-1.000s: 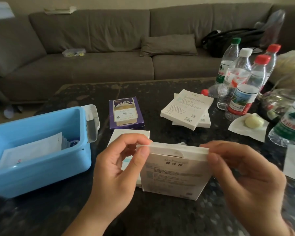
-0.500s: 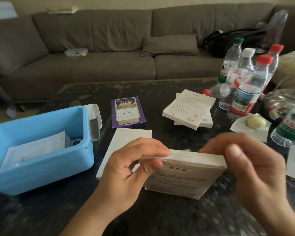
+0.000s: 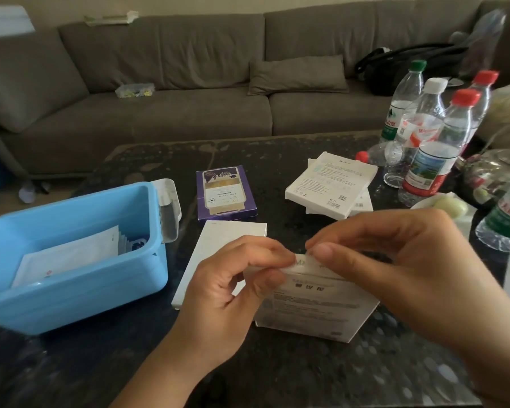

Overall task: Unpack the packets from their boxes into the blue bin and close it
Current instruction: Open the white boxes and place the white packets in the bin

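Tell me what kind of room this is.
Most likely a home living room: a long grey sofa with a cushion stands behind a dark stone-topped coffee table, which carries water bottles and other household clutter.

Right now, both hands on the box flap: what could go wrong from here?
1. The left hand and right hand pinch only the top flap of the box; a hard tug could tear it or jerk the box loose.
2. Bottles stand crowded just beyond the right hand; a fast pull outward might topple one.
3. The bin sits off to the left, so packets could spill on the table on the way over.
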Demonstrator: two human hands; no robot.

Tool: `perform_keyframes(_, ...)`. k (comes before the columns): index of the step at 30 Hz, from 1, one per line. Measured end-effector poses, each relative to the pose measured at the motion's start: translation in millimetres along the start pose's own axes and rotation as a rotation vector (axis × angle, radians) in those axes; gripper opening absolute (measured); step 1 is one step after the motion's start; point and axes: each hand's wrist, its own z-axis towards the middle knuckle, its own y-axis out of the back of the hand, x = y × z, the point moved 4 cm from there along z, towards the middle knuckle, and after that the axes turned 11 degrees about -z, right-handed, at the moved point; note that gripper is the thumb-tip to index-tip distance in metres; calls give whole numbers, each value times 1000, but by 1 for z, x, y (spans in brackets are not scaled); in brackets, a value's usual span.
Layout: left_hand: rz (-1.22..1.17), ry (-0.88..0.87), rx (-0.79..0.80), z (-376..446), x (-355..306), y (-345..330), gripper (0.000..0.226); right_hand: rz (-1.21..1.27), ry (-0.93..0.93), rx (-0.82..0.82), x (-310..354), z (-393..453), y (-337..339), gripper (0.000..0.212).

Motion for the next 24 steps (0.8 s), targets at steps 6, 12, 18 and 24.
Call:
perform_keyframes(6, -16, 32, -5, 1, 0, 0, 22, -503, 516, -289, 8, -35, -26, 10)
perform_keyframes(12, -28, 50, -5, -1, -2, -1, 28, -762, 612, -480, -14, -43, -37, 13)
perform_keyframes(18, -167, 137, -107, -1, 1, -12, 32, -756, 637, -395, -24, -36, -37, 4)
perform_keyframes(24, -49, 108, -128, -1, 9, -17, 32, -751, 590, -261, -32, -36, -38, 11)
